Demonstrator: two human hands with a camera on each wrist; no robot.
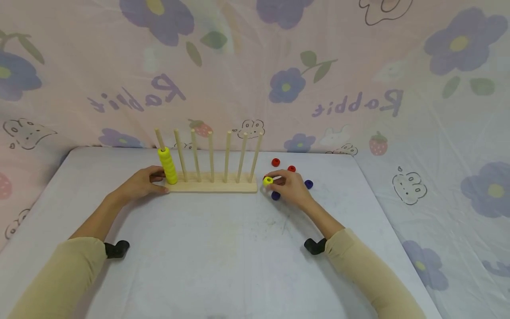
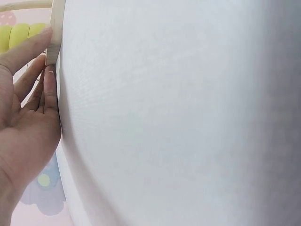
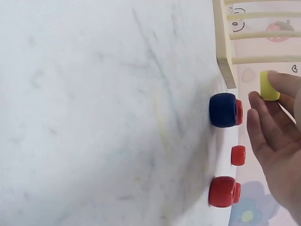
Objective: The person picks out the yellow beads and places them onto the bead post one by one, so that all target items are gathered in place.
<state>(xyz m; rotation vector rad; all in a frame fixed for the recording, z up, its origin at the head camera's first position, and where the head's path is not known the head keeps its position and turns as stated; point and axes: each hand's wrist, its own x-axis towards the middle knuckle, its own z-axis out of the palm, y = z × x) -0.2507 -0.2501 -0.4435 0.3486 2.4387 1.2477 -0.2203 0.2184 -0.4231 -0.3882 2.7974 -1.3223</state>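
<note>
A wooden peg rack [image 1: 215, 188] stands on the table, with a row of several upright pegs on a flat base. Yellow beads [image 1: 169, 166] are stacked on its leftmost peg; the other pegs are bare. My left hand [image 1: 140, 184] grips the left end of the base, thumb at the front and fingers at the end and behind, partly hidden. Just beyond the rack's right end, my right hand [image 1: 292, 189] pinches a yellow bead [image 3: 270, 86] between thumb and fingers, held above the table. The bead's hole faces up in the head view.
Loose beads lie around the right hand: a red bead [image 1: 276, 162], another red bead [image 1: 291, 169], a dark blue bead [image 1: 276, 195] and a second dark blue bead [image 1: 308, 184]. A white cloth covers the table [image 1: 207, 257]; a patterned curtain [image 1: 239, 66] hangs behind.
</note>
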